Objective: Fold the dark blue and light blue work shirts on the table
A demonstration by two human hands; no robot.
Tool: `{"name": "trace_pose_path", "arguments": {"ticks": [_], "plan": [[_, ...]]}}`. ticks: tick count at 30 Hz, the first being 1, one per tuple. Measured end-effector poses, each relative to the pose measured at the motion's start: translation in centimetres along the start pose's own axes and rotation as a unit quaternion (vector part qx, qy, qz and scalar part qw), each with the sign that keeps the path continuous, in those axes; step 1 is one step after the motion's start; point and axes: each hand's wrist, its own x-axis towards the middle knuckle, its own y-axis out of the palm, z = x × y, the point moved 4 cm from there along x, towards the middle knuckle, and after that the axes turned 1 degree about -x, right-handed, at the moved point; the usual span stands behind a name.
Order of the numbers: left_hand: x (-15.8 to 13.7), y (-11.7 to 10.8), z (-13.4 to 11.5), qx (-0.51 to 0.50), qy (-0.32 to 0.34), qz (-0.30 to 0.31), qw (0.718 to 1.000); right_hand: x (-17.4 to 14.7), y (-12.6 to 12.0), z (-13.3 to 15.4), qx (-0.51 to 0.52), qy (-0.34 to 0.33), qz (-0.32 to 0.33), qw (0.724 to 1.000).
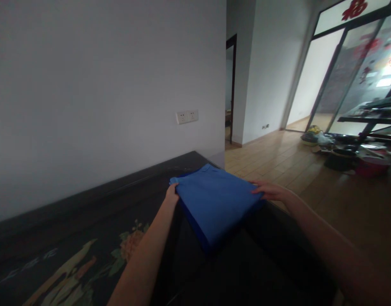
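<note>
A folded blue cloth (217, 199), possibly a garment, is spread between my two hands over the dark tabletop (150, 187). Its layers show as a lighter blue face with a darker blue edge beneath. At its left corner my left hand (172, 193) is closed on the fabric, the fingers partly hidden by it. My right hand (266, 190) grips the right corner, fingers on top of the cloth. I cannot tell whether the underside of the cloth touches the table.
Floral and bird decoration (131, 246) covers the table's left part. A grey wall with a socket plate (187, 117) rises behind. Beyond the table, wooden floor (262, 153) leads to buckets (372, 163), bags (312, 136) and a dark rack (370, 121) beside glass doors.
</note>
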Motion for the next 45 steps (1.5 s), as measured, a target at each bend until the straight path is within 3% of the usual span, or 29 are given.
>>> {"name": "trace_pose_path", "arguments": {"ticks": [3,8,21,25,28,33,36,39,42,45], "plan": [[1.0,-1.0,1.6,-0.029,-0.012,-0.049,0.998,0.9,-0.9,-2.3,0.003,0.019,-0.025,1.0],[2.0,-0.9,1.5,-0.051,-0.003,-0.08,0.995,1.8,-1.4,-2.2,-0.005,0.021,-0.047,0.999],[1.5,-0.3,0.8,-0.022,0.023,-0.062,0.998,0.1,-0.7,-3.2,-0.005,0.01,-0.099,0.995],[-0.5,-0.5,0.9,-0.011,0.053,-0.051,0.997,0.2,-0.8,-3.8,-0.04,-0.009,-0.132,0.99],[-3.7,-0.8,2.0,0.01,0.064,0.004,0.998,0.3,-1.2,-3.8,-0.067,-0.02,-0.155,0.985],[-10.5,-1.5,4.6,0.097,0.075,0.174,0.977,0.7,-1.8,-3.0,-0.146,-0.061,-0.188,0.969],[-13.5,-2.1,5.2,0.155,0.072,0.207,0.963,1.1,-1.9,-2.8,-0.199,-0.084,-0.21,0.954],[-15.2,-1.9,5.6,0.182,0.02,0.242,0.953,1.4,-1.8,-3.0,-0.217,-0.097,-0.23,0.944],[-15.9,-1.1,5.9,0.214,-0.014,0.26,0.942,1.5,-1.7,-3.4,-0.209,-0.102,-0.235,0.944],[-15.8,-0.4,6.2,0.238,-0.001,0.26,0.936,1.3,-1.7,-3.5,-0.212,-0.104,-0.244,0.941]]}}
